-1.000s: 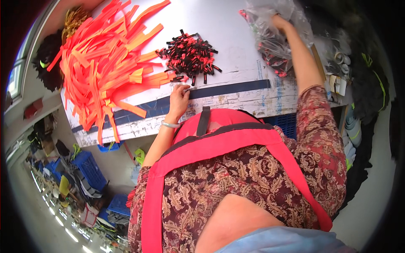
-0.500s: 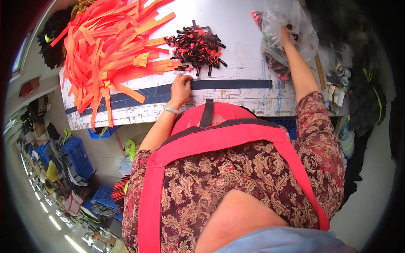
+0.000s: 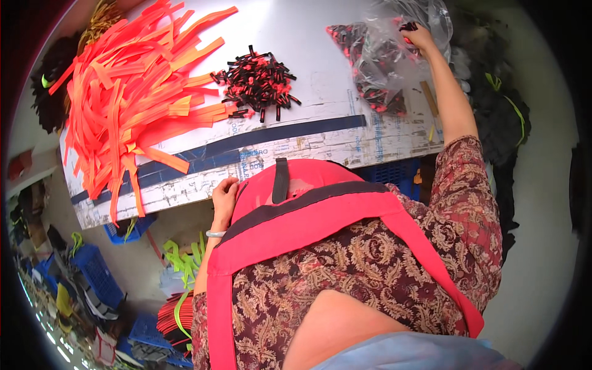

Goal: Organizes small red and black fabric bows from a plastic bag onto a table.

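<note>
Your right hand (image 3: 422, 39): fingers closed round black tabs (image 3: 407, 27), at the clear bag (image 3: 394, 65), right side of table (image 3: 308, 37). Your left hand (image 3: 226, 192): curled near the front edge; grip, cannot tell. Risks: tabs could spill if film snags your wrist; a nudge could mix pile (image 3: 258, 80) with straps (image 3: 123, 92).

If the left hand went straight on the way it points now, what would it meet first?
Probably the dark blue strip along the tabletop, just ahead of the left hand; its height is hard to judge, so it might pass above.
</note>
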